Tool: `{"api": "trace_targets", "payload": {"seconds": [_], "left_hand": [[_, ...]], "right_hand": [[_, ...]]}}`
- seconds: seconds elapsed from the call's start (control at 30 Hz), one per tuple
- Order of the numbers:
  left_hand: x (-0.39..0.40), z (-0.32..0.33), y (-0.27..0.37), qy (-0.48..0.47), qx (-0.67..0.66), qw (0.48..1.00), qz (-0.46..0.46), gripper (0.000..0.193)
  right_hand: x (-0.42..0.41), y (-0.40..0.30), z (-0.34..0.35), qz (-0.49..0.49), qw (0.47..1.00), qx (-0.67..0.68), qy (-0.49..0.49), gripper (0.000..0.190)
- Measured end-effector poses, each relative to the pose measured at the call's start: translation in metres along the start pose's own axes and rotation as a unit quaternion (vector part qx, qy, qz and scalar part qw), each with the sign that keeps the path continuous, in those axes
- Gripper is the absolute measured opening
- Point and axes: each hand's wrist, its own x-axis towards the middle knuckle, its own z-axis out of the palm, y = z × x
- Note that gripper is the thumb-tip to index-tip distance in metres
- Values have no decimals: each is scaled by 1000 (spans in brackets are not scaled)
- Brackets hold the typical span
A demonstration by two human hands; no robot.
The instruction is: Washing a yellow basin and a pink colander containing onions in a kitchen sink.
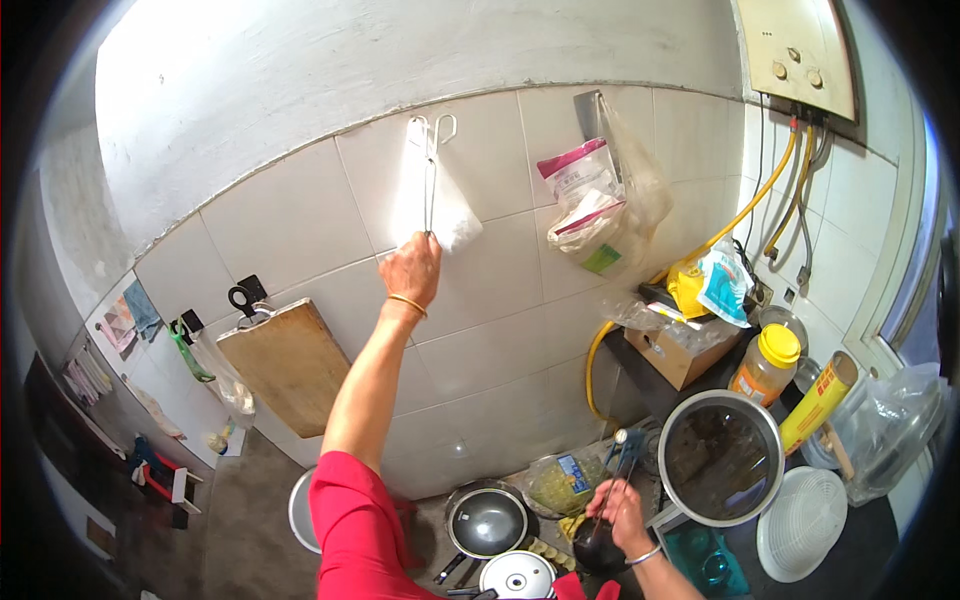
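Observation:
My left hand, with a gold-coloured bangle at the wrist, is raised against the tiled wall. Its fingers are closed on the lower end of a thin metal wire tool with looped ends at the top, in front of a hanging white plastic bag. Low on the right, my right hand, wearing a silver-coloured bangle, grips thin dark rods whose exact kind is unclear. A dark round object lies just beneath it. Near that hand are a bag of green food and a dark wok.
A wooden cutting board hangs at left. A lidded pot stands below the wok. On the right are a large metal basin, a white plastic colander, a yellow-lidded jar and a cardboard box. A yellow hose runs along the wall.

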Motion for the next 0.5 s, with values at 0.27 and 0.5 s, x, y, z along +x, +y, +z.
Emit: {"api": "trace_targets", "payload": {"seconds": [0.27,0.5], "left_hand": [[30,2,-19,-3,21,1000,-10,25],[13,12,-35,-2,12,1000,-7,23]], "right_hand": [[20,-28,37,-18,996,5,-88,23],[-3,-18,11,12,1000,15,-13,12]]}}
